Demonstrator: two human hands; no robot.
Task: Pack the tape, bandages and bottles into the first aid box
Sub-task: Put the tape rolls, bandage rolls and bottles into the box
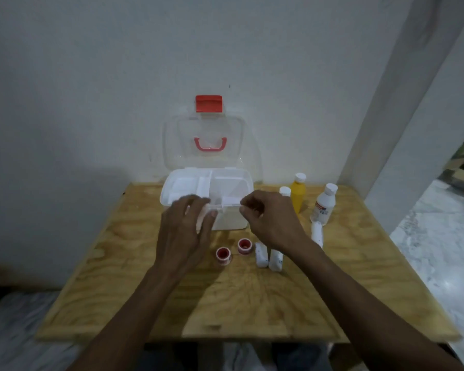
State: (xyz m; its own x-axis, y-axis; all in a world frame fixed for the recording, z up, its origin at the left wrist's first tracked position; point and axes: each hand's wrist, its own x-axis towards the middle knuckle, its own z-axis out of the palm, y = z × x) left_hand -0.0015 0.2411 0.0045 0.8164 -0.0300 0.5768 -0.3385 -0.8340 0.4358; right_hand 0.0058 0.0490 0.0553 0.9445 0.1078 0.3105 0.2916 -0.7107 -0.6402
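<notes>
The white first aid box (pixel 231 222) stands open at the back of the table, its clear lid (pixel 206 162) with a red latch leaning on the wall. A white divided tray (pixel 188 183) sits in its top. My left hand (pixel 185 226) and my right hand (pixel 271 220) both pinch the tray's front rim. Two red-cored tape rolls (pixel 223 255) (pixel 244 245) lie in front of the box. White bandage rolls (pixel 261 255) (pixel 276 259) (pixel 317 234) lie to their right. A yellow bottle (pixel 298 195), a white bottle (pixel 323 207) and a small white-capped bottle (pixel 285 190) stand to the right of the box.
Everything rests on a plywood table (pixel 252 303) pushed against a white wall (pixel 118 103). A pale pillar (pixel 402 129) rises at the right, with marble floor (pixel 439 250) beyond the table's right edge.
</notes>
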